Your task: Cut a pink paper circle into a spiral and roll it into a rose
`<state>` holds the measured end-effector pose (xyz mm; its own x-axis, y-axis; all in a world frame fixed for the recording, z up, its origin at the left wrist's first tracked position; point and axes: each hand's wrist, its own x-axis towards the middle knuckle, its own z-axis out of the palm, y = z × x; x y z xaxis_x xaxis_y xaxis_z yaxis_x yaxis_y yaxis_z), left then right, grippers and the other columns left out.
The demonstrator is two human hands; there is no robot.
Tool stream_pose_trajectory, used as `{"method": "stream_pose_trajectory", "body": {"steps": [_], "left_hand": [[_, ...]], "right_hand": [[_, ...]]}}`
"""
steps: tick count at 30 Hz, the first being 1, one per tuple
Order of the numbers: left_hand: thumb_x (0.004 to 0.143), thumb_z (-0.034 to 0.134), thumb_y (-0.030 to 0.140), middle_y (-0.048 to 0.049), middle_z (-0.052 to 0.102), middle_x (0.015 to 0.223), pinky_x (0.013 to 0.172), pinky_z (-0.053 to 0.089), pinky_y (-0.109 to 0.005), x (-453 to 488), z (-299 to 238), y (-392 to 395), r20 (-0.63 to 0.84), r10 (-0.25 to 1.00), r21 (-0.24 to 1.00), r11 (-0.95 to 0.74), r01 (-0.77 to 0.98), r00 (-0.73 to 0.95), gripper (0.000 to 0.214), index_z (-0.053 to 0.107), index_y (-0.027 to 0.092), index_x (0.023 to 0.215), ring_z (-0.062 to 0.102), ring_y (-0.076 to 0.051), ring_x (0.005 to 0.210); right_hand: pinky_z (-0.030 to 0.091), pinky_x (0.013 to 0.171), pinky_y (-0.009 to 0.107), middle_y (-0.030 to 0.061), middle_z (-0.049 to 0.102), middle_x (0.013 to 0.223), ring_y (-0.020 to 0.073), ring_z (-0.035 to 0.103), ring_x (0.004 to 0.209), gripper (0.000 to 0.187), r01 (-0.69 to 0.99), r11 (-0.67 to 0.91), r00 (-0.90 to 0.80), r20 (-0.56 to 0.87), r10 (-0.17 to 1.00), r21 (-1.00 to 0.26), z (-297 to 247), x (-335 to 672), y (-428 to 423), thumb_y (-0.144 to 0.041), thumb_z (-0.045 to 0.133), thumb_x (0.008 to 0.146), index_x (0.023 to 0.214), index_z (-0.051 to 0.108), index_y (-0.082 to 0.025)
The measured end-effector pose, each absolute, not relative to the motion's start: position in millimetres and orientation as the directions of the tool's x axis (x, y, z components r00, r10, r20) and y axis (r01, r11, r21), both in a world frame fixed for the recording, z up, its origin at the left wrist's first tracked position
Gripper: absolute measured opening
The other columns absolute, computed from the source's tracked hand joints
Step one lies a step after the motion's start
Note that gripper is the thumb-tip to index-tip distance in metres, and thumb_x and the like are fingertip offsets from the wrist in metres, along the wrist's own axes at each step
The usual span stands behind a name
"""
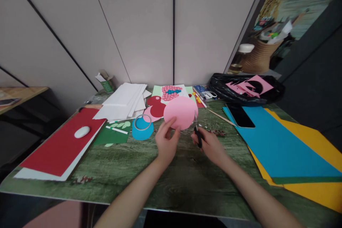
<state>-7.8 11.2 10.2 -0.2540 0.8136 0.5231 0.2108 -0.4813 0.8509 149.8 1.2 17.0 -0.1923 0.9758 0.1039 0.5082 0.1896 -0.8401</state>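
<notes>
My left hand (167, 140) pinches the lower left edge of a pink paper disc (181, 111) and holds it up above the green table (139, 171). My right hand (210, 144) grips small black-handled scissors (197, 131). Their blades point upward and meet the disc's right edge. Tiny paper scraps lie on the table just right of the scissors.
A blue paper circle with a tape ring (142, 127), dark red paper shapes (156, 107) and white sheets (125, 101) lie behind my left hand. Red sheet with a white mouse (82, 131) at left. Blue sheet (278, 142), yellow sheets, a phone (240, 115) and a black bag (245, 91) at right.
</notes>
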Motion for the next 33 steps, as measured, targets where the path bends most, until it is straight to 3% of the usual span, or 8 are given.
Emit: {"method": "stream_pose_trajectory", "body": {"steps": [12, 33], "left_hand": [[0.074, 0.060, 0.026, -0.0098, 0.054, 0.110, 0.079, 0.050, -0.029, -6.5, 10.6, 14.9, 0.469, 0.830, 0.883, -0.454, 0.120, -0.302, 0.038, 0.057, 0.021, 0.111, 0.055, -0.018, 0.098], [0.074, 0.060, 0.018, -0.0093, 0.052, 0.110, 0.075, 0.051, -0.027, -1.4, 7.5, 10.2, 0.469, 0.857, 0.883, -0.463, 0.079, -0.213, 0.040, 0.055, 0.021, 0.113, 0.054, -0.019, 0.099]], "right_hand": [[0.035, 0.050, 0.022, -0.0019, 0.059, 0.060, 0.0128, 0.053, 0.053, 0.023, 0.515, 0.192, -0.197, 0.103, 0.975, -0.836, 20.4, 148.1, -0.2, -0.038, 0.046, 0.083, 0.069, 0.049, -0.020], [0.036, 0.057, 0.024, -0.0003, 0.056, 0.066, 0.0138, 0.050, 0.061, 0.021, 0.528, 0.200, -0.132, 0.153, 0.979, -0.826, 19.6, 147.9, 0.3, -0.038, 0.044, 0.084, 0.077, 0.048, -0.018]]}}
